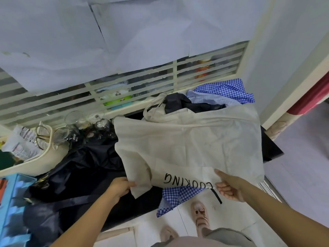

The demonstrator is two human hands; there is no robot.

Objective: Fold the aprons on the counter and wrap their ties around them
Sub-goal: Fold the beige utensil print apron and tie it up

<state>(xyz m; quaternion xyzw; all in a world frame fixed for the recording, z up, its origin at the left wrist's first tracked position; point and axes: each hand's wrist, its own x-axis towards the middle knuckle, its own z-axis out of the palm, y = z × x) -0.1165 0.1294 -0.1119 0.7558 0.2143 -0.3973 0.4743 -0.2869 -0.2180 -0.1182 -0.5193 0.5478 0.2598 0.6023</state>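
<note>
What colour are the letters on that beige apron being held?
Black letters on the beige apron, seen best in the head view.

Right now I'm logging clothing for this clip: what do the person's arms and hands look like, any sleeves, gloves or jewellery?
Both arms are bare as far as the frame shows, with no sleeves. The left hand and right hand wear no gloves, and no watch or bracelet shows at either wrist.

The beige cloth apron (188,145) covers most of the blue-and-white checked fabric (179,194); I see just a corner below it. The blue plastic box (16,202) runs off my left edge.
</note>
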